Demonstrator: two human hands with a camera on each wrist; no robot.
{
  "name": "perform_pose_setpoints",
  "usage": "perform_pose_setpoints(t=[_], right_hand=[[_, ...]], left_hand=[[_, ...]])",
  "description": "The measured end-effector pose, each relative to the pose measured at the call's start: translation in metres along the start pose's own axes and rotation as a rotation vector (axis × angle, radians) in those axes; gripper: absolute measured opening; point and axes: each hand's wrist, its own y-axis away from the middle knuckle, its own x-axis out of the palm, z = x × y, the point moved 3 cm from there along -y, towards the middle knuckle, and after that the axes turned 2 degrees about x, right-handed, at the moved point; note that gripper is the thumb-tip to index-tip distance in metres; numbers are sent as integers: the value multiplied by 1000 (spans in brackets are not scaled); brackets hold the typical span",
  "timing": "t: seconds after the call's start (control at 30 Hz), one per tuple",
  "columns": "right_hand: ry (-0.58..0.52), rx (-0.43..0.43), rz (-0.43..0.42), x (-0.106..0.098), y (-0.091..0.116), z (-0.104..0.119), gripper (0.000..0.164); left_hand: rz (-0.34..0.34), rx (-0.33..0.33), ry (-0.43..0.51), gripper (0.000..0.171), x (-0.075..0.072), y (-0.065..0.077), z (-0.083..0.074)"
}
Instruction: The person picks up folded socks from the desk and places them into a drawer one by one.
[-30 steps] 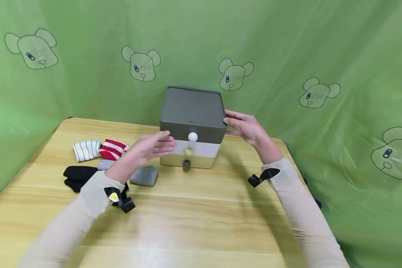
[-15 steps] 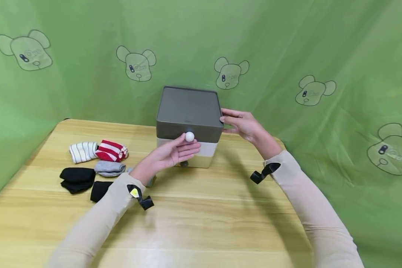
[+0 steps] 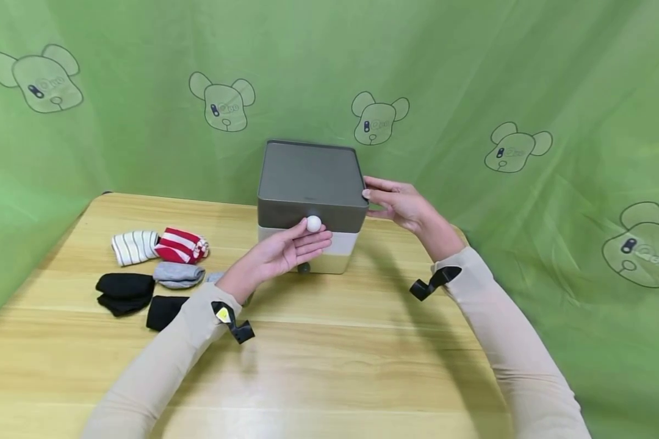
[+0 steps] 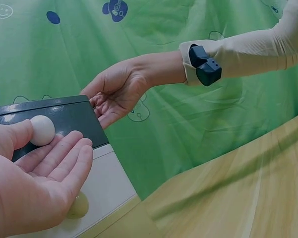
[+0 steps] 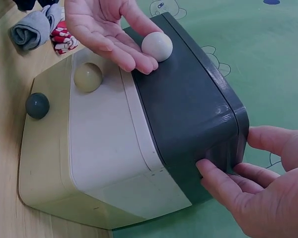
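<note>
The wooden table (image 3: 329,366) carries one three-drawer box (image 3: 310,177), standing at its far edge against the green backdrop (image 3: 472,73), and all three drawers look fully closed, so by the look of it the opening has barely begun. The right hand (image 3: 398,204) steadies the box's upper right corner, its fingertips and thumb pressed on the dark top section. The left hand (image 3: 282,247) lies palm up under the white knob (image 3: 313,224) of the top drawer, thumb and forefinger touching it, the other fingers loosely straight; a firm pinch cannot be made out. There are three knobs, one per drawer: white, a cream knob (image 5: 88,77) and a dark knob (image 5: 37,105). To the left lie six or so rolled socks (image 3: 154,268), none yet in a drawer.
</note>
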Motion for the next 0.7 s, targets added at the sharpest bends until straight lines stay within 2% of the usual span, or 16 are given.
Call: perform_pose_setpoints(t=[0.27,0.43,0.7], right_hand=[[7,27,-3,2,5,1,62],[-5,43,1,5,7,0,63],[-8,23,-3,8,10,-1,63]], left_hand=[[37,-4,-19,34,0,7,4],[25,-8,-40,35,0,15,6],[27,-12,-91,33,3,29,10]])
